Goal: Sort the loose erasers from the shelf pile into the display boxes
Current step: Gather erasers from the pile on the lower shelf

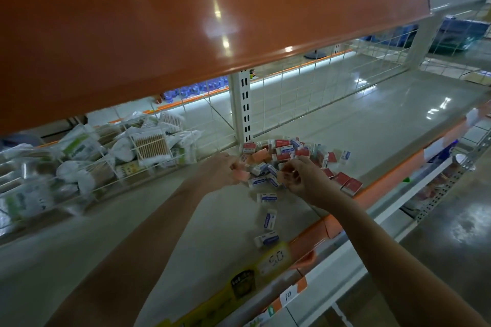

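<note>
A pile of loose erasers [285, 152] with blue and red sleeves lies on the grey shelf [345, 127], beside the white upright post. My left hand [225, 168] reaches into the pile's near left side and holds a pale orange piece [240, 175], maybe a small box. My right hand [299, 176] is over the pile's near edge, fingers curled and pinching something small that I cannot make out. Three blue-sleeved erasers [267, 198] trail toward the shelf's front edge. Red-sleeved erasers [349, 184] lie to the right of my right hand.
A wire basket [106, 167] of cotton-swab packs fills the shelf's left side. The orange shelf front [186, 34] above hangs low over the work area. Price tags [275, 260] line the front rail. A wire grid [305, 93] backs the shelf.
</note>
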A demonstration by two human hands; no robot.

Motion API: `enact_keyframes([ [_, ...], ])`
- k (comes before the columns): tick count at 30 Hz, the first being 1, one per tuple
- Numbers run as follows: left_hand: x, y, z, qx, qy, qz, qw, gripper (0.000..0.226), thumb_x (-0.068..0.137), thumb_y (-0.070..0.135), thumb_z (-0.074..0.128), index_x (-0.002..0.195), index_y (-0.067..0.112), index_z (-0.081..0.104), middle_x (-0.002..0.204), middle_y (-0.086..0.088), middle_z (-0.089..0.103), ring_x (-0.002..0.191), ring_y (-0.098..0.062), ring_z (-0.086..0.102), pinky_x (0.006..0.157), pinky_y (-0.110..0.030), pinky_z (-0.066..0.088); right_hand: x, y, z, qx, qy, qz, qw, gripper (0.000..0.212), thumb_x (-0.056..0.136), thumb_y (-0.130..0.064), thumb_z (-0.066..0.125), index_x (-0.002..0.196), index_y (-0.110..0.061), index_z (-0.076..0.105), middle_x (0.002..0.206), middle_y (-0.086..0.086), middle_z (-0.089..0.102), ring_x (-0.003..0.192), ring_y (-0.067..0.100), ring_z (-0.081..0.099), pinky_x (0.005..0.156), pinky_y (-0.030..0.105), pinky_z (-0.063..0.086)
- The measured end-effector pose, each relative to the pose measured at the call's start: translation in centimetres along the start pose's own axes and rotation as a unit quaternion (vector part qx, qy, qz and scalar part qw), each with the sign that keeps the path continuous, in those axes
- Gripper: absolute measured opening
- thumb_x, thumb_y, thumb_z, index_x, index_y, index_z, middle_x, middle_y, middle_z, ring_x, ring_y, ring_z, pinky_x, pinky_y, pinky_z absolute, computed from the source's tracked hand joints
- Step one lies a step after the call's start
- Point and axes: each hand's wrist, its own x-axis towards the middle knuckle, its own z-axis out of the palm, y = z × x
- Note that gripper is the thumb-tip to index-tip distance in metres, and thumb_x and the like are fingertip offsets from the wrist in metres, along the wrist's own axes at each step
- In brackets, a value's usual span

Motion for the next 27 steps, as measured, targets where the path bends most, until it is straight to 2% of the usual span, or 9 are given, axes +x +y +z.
enact_keyframes([
  [4, -2.6, 0.2, -0.5, -0.004, 0.035, -0.028, 0.999, 0.032, 0.072, 0.036, 0.076, 0.094, 0.023, 0.057, 0.095, 0.004, 0.058, 0.078, -0.012, 0.05, 0.062, -0.026, 0.037, -0.4, -1.8, 1.1, 0.116, -0.005, 0.005, 0.993, 0.02, 0.088, -0.018, 0.06, 0.106, -0.02, 0.051, 0.104, -0.004, 0.053, 0.091, 0.011, 0.056, 0.081, 0.023, 0.052],
  [5, -3.5, 0.2, -0.8, -0.012, 0.045, -0.033, 0.998, 0.034, 0.071, 0.035, 0.077, 0.094, 0.022, 0.056, 0.094, 0.005, 0.058, 0.076, -0.011, 0.05, 0.059, -0.024, 0.035, -0.5, -2.3, 1.2, 0.147, -0.009, 0.003, 0.989, 0.016, 0.089, -0.018, 0.059, 0.101, -0.023, 0.049, 0.1, -0.006, 0.054, 0.088, 0.01, 0.057, 0.077, 0.02, 0.052],
  [7, -5.8, 0.2, -1.4, -0.038, 0.064, -0.045, 0.996, 0.034, 0.071, 0.034, 0.077, 0.094, 0.024, 0.055, 0.092, 0.009, 0.056, 0.072, -0.008, 0.047, 0.055, -0.021, 0.031, -0.7, -3.6, 1.5, 0.209, -0.02, -0.013, 0.978, 0.024, 0.086, -0.012, 0.062, 0.095, -0.029, 0.047, 0.095, -0.009, 0.056, 0.086, 0.006, 0.059, 0.069, 0.011, 0.049],
  [11, -11.2, -0.1, -3.0, -0.068, 0.115, -0.082, 0.988, 0.033, 0.071, 0.037, 0.076, 0.094, 0.033, 0.053, 0.087, 0.021, 0.051, 0.072, 0.001, 0.045, 0.056, -0.019, 0.03, -0.8, -6.7, 2.3, 0.322, -0.058, -0.066, 0.943, 0.03, 0.08, 0.003, 0.067, 0.096, -0.017, 0.052, 0.092, 0.001, 0.059, 0.082, 0.005, 0.06, 0.068, 0.015, 0.048],
  [15, -16.8, -0.6, -5.1, -0.062, 0.149, -0.101, 0.982, 0.034, 0.071, 0.032, 0.078, 0.099, 0.031, 0.059, 0.09, 0.017, 0.054, 0.073, -0.003, 0.046, 0.06, -0.023, 0.036, -0.8, -10.5, 3.6, 0.406, -0.105, -0.105, 0.902, 0.027, 0.079, 0.007, 0.066, 0.095, -0.013, 0.057, 0.094, 0.005, 0.063, 0.086, 0.013, 0.062, 0.075, 0.024, 0.051],
  [19, -22.5, -0.9, -6.6, -0.063, 0.207, -0.141, 0.966, 0.034, 0.069, 0.027, 0.08, 0.096, 0.031, 0.06, 0.085, 0.018, 0.052, 0.073, -0.003, 0.048, 0.062, -0.019, 0.04, -1.2, -14.8, 5.0, 0.454, -0.157, -0.137, 0.866, 0.032, 0.077, 0.01, 0.065, 0.098, -0.013, 0.059, 0.09, -0.008, 0.067, 0.085, 0.008, 0.063, 0.075, 0.021, 0.052],
  [21, -25.3, -1.0, -7.1, -0.062, 0.237, -0.164, 0.956, 0.033, 0.068, 0.029, 0.08, 0.095, 0.03, 0.062, 0.085, 0.018, 0.052, 0.075, -0.002, 0.049, 0.063, -0.011, 0.038, -1.6, -17.1, 5.8, 0.46, -0.184, -0.153, 0.855, 0.034, 0.077, 0.011, 0.065, 0.1, -0.014, 0.06, 0.091, -0.01, 0.068, 0.086, 0.005, 0.064, 0.075, 0.019, 0.051],
  [24, -29.3, -1.5, -7.9, -0.045, 0.27, -0.194, 0.942, 0.033, 0.068, 0.03, 0.08, 0.094, 0.034, 0.06, 0.083, 0.02, 0.052, 0.078, 0.002, 0.049, 0.064, -0.006, 0.036, -2.5, -20.8, 7.0, 0.445, -0.209, -0.182, 0.852, 0.038, 0.077, 0.009, 0.065, 0.099, -0.022, 0.061, 0.093, -0.012, 0.069, 0.088, 0.004, 0.065, 0.075, 0.017, 0.051],
  [27, -33.2, -2.3, -8.6, -0.051, 0.29, -0.225, 0.929, 0.034, 0.07, 0.03, 0.08, 0.093, 0.04, 0.057, 0.085, 0.019, 0.053, 0.079, 0.0, 0.049, 0.064, -0.007, 0.035, -3.5, -24.3, 8.0, 0.433, -0.225, -0.203, 0.849, 0.039, 0.076, 0.005, 0.068, 0.096, -0.028, 0.062, 0.092, -0.007, 0.068, 0.087, 0.008, 0.065, 0.077, 0.021, 0.053],
])
